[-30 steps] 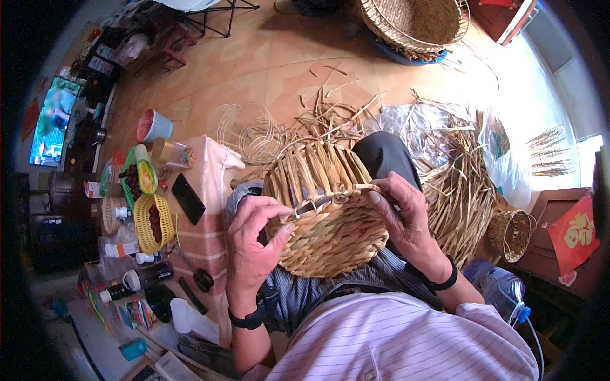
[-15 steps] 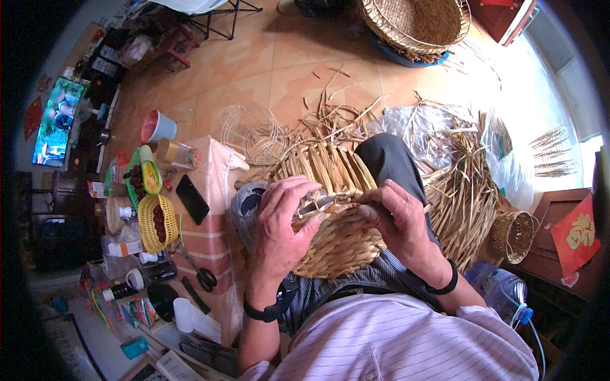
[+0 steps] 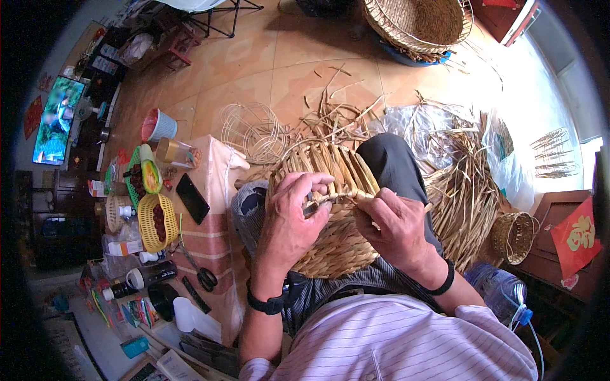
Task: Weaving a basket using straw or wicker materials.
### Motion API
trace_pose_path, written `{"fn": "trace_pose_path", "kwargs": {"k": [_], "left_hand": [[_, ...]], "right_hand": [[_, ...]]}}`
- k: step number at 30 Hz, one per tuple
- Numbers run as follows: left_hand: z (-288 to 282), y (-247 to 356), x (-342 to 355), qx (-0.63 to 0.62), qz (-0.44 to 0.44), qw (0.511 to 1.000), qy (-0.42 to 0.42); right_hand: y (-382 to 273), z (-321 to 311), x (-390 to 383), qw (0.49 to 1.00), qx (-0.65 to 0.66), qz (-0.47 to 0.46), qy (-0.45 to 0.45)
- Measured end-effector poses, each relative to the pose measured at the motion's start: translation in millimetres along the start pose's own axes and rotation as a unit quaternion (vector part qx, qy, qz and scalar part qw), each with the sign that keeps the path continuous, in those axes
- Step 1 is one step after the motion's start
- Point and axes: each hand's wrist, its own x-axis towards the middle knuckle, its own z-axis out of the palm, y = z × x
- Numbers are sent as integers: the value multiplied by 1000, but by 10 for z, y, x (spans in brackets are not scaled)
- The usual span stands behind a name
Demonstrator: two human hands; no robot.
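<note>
A half-woven basket (image 3: 337,254) of tan dried plant strips rests on my lap, its woven wall toward me and its flat strips fanning out on the far side. My left hand (image 3: 295,219) closes on the rim from the left, thumb and fingers pinching it. On the right, my right hand (image 3: 397,228) is closed, thumb and forefinger pinching a pale strip (image 3: 356,195) at the rim. The two hands are a short gap apart. My fingers hide part of the rim.
Long dried strips (image 3: 454,190) lie piled on the floor at right, beside a plastic bag (image 3: 511,168). A wire frame (image 3: 254,133) stands beyond the cloth-covered table (image 3: 219,190), which bears a phone (image 3: 192,199), scissors (image 3: 204,276) and a yellow basket (image 3: 157,222). A large woven basket (image 3: 419,22) is farther off.
My left hand has shifted slightly right along the rim. The fingers of my right hand have curled tighter, drawing the strip at the rim toward the right.
</note>
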Motion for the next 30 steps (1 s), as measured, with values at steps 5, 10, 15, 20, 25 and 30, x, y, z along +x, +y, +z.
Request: {"fn": "trace_pose_path", "kwargs": {"k": [5, 10, 15, 20, 25, 30], "left_hand": [[33, 66, -24, -4, -45, 999, 9], [30, 60, -43, 50, -12, 999, 17], [61, -29, -37, 6, -34, 999, -1], [84, -154, 17, 54, 68, 995, 55], [167, -315, 72, -32, 20, 999, -31], [190, -353, 164, -29, 7, 998, -52]], "right_hand": [[-40, 46, 91, 993, 98, 70, -9], [-52, 39, 116, 976, 163, 143, -27], [-25, 74, 46, 986, 113, 121, -18], [-112, 98, 97, 990, 62, 124, -20], [-160, 79, 132, 993, 17, 107, -48], [-161, 61, 89, 994, 35, 103, -17]]}}
